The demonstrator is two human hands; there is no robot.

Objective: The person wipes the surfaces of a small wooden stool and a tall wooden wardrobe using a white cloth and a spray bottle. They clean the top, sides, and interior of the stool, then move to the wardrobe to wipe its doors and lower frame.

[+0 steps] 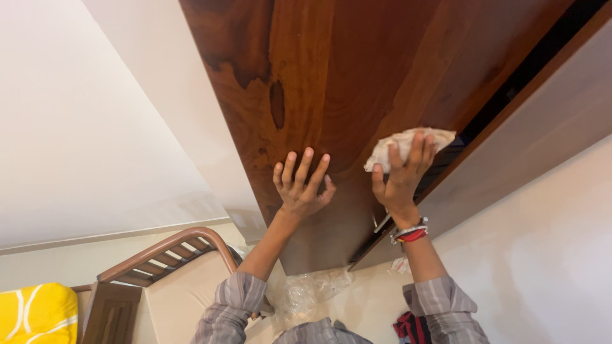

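So we've got the cloth (408, 145) bunched under our right hand (403, 178), fingers spread over it and pressing it flat against the dark wooden door (344, 83), right beside its edge and the dark gap there. Our left hand (301, 185) sits just beside it on bare wood, fingers splayed, holding nothing. The door's long run stretches away from the fingertips, so the right hand's clearly nearer the cloth.
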